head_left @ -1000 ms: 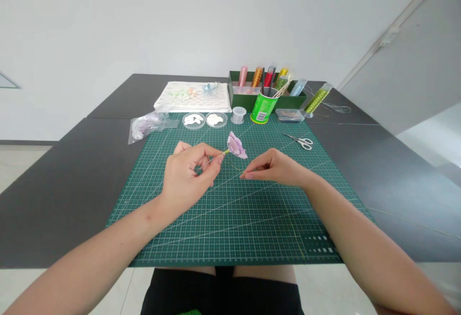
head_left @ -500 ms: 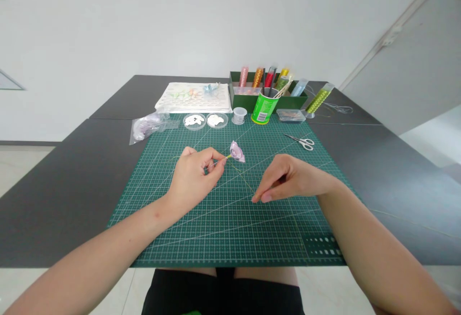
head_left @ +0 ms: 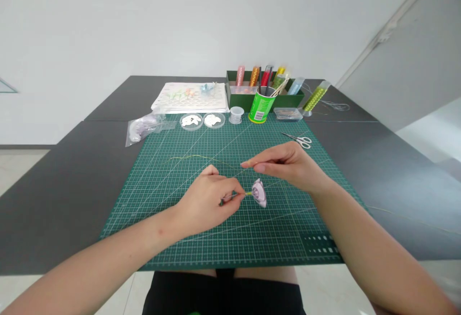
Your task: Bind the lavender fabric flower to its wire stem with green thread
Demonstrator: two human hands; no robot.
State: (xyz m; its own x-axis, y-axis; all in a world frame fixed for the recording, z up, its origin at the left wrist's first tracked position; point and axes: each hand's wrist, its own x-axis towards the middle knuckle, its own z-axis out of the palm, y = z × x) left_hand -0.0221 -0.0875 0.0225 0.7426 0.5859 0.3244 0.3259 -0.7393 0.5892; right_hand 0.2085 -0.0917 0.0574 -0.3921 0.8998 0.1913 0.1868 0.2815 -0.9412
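Observation:
A small lilac flower (head_left: 259, 193) points right over the cutting mat, its yellow-green stem pinched between the thumb and index finger of my left hand (head_left: 212, 200). Just above and to the right of the flower, my right hand (head_left: 290, 165) is closed in a pinch on a fine yellow-green thread. One stretch of that thread (head_left: 196, 155) lies in a loose curve across the mat to the left. Where the thread meets the stem is too thin to make out.
The green cutting mat (head_left: 216, 250) covers the table's middle. White-handled scissors (head_left: 305, 142) lie at right. Behind stand a green can of tools (head_left: 261, 106), a dark green box of spools (head_left: 239, 100), a clear spool (head_left: 236, 115), dishes of white pieces (head_left: 191, 121) and a plastic bag (head_left: 142, 127).
My left hand has brought the flower toward me and to the right, turning its face more to the right. My right hand has risen away from me, above the flower.

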